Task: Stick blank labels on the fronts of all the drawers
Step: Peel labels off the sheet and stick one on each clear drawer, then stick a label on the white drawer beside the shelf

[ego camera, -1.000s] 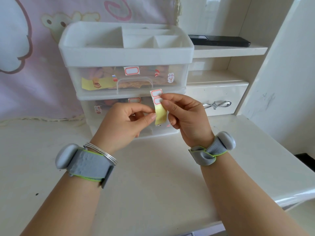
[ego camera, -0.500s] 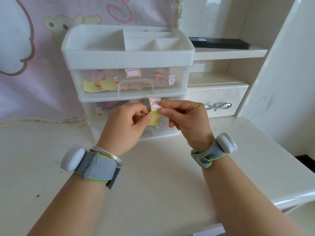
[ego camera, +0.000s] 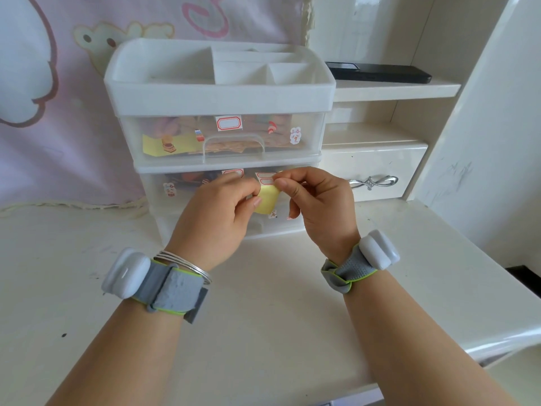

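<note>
A clear plastic drawer unit point(ego camera: 164, 171) stands on the desk with a white tray on top. Its upper drawer point(ego camera: 307, 136) carries a red-bordered blank label point(ego camera: 229, 123) above the handle. The lower drawer point(ego camera: 155, 189) shows part of a second label point(ego camera: 233, 172) behind my fingers. My left hand point(ego camera: 216, 209) pinches the yellow backing strip point(ego camera: 265, 202), which is bent over. My right hand point(ego camera: 313, 200) pinches the strip's top, where a red-bordered label point(ego camera: 265, 180) sits. Both hands are in front of the lower drawer.
A white desk drawer with a silver bow handle point(ego camera: 371, 181) sits right of the unit. A black phone point(ego camera: 377, 73) lies on the shelf above. A pink cloth point(ego camera: 58, 112) hangs behind. The desk edge point(ego camera: 497, 344) runs at the lower right.
Both hands have dropped from the gap between the drawers down to the lower drawer's front. The yellow strip, straight a second ago, is now curled between the fingers.
</note>
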The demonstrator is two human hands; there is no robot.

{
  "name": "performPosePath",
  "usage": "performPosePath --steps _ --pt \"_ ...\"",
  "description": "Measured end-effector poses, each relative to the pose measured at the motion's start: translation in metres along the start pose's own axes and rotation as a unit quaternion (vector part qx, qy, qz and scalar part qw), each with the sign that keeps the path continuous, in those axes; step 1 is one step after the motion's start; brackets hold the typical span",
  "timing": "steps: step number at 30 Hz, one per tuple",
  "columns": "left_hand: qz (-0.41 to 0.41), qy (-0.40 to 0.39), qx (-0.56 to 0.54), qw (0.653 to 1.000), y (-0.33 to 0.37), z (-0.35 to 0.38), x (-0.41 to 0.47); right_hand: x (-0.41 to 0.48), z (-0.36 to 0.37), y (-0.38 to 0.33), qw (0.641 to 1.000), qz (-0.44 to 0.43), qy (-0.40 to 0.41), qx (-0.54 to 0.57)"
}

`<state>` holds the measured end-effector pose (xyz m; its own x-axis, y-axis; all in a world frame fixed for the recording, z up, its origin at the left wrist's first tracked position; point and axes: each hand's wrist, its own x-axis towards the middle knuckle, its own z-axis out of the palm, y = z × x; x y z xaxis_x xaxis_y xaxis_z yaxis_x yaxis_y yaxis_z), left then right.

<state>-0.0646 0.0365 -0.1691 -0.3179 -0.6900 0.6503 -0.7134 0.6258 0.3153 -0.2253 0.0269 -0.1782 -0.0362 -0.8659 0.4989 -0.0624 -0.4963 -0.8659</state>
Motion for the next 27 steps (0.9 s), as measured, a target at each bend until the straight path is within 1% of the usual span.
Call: performPosePath --steps 3,5,7,11,14,16,18,19,20,22,23,24,25,27 --pt "-0.024 -0.014 -0.022 0.999 0.001 0.001 -0.001 0.0 0.0 0.002 1.0 -0.017 0.006 -0.018" --pt "-0.054 -0.042 -0.074 0.995 0.004 0.001 -0.001 0.001 0.0 0.003 0.999 -0.022 0.013 -0.025" --pt "-0.097 -0.079 -0.142 0.982 0.005 0.003 -0.002 0.001 -0.001 0.004 0.999 -0.019 0.022 -0.021" --pt "-0.199 -0.175 -0.251 0.931 0.007 0.001 -0.002 0.004 -0.003 0.004 0.998 -0.012 0.053 0.03" --pt "-0.24 -0.247 -0.341 0.875 0.01 -0.004 -0.002 0.005 -0.008 0.0 0.993 0.01 0.069 0.099" --pt "-0.253 -0.298 -0.367 0.844 0.014 -0.004 -0.003 0.004 -0.009 -0.003 0.991 0.022 0.067 0.118" --pt "-0.263 -0.339 -0.363 0.827 0.019 0.004 -0.006 0.004 -0.01 -0.004 0.989 0.037 0.062 0.126" --pt "-0.269 -0.352 -0.345 0.828 0.021 0.01 -0.007 0.004 -0.012 -0.005 0.989 0.045 0.059 0.129" --pt "-0.27 -0.359 -0.308 0.839 0.023 0.018 -0.009 0.005 -0.014 -0.004 0.988 0.051 0.056 0.137" --pt "-0.244 -0.344 -0.171 0.89 0.025 0.035 -0.013 0.009 -0.023 -0.003 0.983 0.065 0.055 0.165" --pt "-0.22 -0.313 -0.093 0.919 0.027 0.042 -0.016 0.011 -0.029 -0.002 0.981 0.071 0.057 0.174" --pt "-0.199 -0.273 -0.032 0.941 0.031 0.047 -0.018 0.013 -0.036 -0.001 0.98 0.076 0.06 0.174" --pt "-0.184 -0.24 0.007 0.953 0.035 0.051 -0.019 0.015 -0.045 0.0 0.98 0.078 0.065 0.169" --pt "-0.164 -0.207 0.05 0.963 0.04 0.058 -0.021 0.02 -0.065 0.003 0.983 0.073 0.084 0.149"
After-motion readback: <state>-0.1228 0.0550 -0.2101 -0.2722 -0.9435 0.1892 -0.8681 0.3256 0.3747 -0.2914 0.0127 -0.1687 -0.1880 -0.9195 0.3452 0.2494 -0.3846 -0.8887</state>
